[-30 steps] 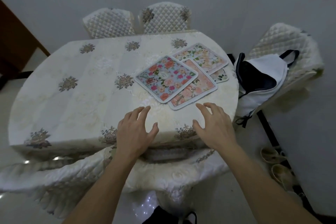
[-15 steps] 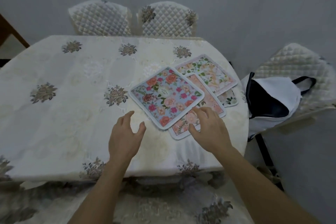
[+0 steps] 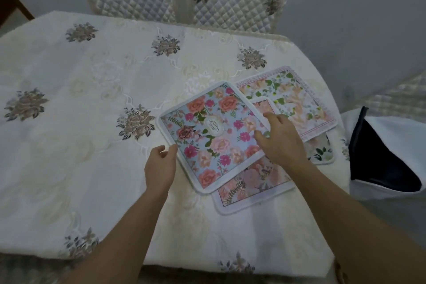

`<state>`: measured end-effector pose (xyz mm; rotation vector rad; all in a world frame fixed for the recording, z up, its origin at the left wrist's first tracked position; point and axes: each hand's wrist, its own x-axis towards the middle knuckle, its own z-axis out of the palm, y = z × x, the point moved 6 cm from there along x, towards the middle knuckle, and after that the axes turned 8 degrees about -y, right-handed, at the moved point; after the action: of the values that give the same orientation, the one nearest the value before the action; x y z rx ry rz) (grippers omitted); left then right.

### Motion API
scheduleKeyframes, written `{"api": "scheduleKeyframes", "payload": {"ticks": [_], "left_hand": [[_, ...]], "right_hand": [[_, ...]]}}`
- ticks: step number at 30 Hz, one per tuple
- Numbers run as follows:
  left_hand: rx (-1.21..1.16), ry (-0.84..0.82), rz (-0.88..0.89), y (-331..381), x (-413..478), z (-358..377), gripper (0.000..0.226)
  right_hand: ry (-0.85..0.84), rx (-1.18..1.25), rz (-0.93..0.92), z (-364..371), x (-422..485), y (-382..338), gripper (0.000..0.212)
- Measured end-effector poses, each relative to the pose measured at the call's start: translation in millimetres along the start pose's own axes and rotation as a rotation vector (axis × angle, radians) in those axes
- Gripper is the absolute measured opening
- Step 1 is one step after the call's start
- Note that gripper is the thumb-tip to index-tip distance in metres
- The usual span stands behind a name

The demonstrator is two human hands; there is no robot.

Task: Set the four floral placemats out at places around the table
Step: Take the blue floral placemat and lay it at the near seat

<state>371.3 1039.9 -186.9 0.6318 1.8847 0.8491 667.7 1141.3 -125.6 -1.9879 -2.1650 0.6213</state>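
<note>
Left hand (image 3: 161,166), grip unclear, and spread right hand (image 3: 281,143) flank the blue rose-print fabric placemat (image 3: 207,136) to lift it off the pile (image 3: 251,189)

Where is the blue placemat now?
Head view: the blue placemat lies right of table centre, atop the pink placemat; left hand at its left edge, right hand over its right.

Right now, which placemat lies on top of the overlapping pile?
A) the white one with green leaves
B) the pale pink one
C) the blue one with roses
C: the blue placemat has its white border running over the pink placemat, covering part of it.
</note>
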Motion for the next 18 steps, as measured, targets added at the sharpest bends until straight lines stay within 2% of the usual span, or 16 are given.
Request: {"api": "scheduleKeyframes", "payload": {"ticks": [5,13,15,18], "left_hand": [[-0.104,0.054,-0.082,-5,26,14,0.072],[-0.152,0.135,-0.113,-3,41,26,0.07],[-0.193,0.145,-0.121,-3,43,29,0.06],[-0.2,0.113,-0.096,-1,40,36,0.026]], "right_hand": [[-0.034,0.056,0.068,17,59,11,0.056],[-0.09,0.095,0.087,43,109,20,0.057],[-0.093,0.181,0.098,46,113,18,0.054],[-0.118,0.272,0.095,52,110,19,0.036]]}}
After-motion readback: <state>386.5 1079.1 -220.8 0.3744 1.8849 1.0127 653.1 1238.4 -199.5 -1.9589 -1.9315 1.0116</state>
